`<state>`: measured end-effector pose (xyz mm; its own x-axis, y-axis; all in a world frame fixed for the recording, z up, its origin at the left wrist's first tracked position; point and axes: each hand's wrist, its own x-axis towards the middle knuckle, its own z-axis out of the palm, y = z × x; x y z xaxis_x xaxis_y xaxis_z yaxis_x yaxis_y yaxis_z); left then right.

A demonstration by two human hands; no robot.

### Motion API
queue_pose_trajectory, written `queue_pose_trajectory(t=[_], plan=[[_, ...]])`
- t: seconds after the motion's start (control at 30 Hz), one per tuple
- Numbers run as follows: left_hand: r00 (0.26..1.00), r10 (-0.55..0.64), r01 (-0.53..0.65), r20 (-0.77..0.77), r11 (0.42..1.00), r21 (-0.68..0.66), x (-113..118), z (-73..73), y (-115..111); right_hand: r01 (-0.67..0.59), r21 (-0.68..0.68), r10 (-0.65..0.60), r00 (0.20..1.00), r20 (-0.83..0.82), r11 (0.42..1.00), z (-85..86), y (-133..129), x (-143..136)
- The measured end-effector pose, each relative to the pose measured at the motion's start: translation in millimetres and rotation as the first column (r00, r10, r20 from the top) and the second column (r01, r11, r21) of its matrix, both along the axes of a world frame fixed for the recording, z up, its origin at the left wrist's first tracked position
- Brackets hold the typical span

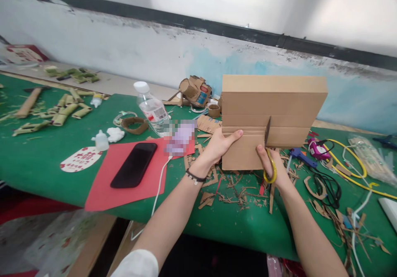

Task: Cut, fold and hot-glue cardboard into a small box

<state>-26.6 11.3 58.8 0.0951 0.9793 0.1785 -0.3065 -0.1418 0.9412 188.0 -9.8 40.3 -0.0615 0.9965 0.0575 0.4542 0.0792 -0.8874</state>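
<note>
A brown cardboard box (257, 107) is held upright above the green table. My left hand (221, 144) grips the box's lower left edge, thumb lying across its front and the other fingers hidden behind. My right hand (273, 163) is closed round the yellow handles of a pair of scissors (268, 130). One dark blade stands in front of the cardboard, pointing up, at the right end of the lower flap; the other blade is hidden. Cardboard scraps (242, 192) lie scattered on the table below the box.
On the left, a black phone (134, 165) rests on red paper (102, 186), near a water bottle (153, 110) and a white cable. A blue glue gun (302, 157), yellow cord (361, 161) and bagged sticks (372, 157) lie right. Bamboo pieces (66, 109) and a hammer (30, 102) are far left.
</note>
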Motion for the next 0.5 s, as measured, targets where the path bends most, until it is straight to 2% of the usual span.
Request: queue_pose_trajectory(t=[0.1, 0.27, 0.4, 0.5], plan=[[1.0, -0.004, 0.004, 0.02, 1.0, -0.015, 0.3, 0.7, -0.3, 0.023, 0.021, -0.023, 0.999, 0.025, 1.0, -1.3, -0.3, 0.1], [0.997, -0.021, 0.026, 0.074, 0.998, -0.059, -0.2, -0.3, -0.2, 0.079, -0.074, -0.079, 0.997, -0.002, 0.994, -4.2, -2.2, -0.2], [0.992, -0.06, 0.069, 0.109, 0.995, -0.075, -2.9, 1.3, 0.3, 0.067, -0.083, -0.067, 0.998, -0.002, 0.994, -7.6, -2.4, 0.7], [0.99, 0.006, -0.003, 0.138, 1.0, -0.029, -7.5, 4.8, 2.1, 0.021, -0.069, -0.019, 1.0, 0.023, 0.997, -11.4, -3.1, 0.1]])
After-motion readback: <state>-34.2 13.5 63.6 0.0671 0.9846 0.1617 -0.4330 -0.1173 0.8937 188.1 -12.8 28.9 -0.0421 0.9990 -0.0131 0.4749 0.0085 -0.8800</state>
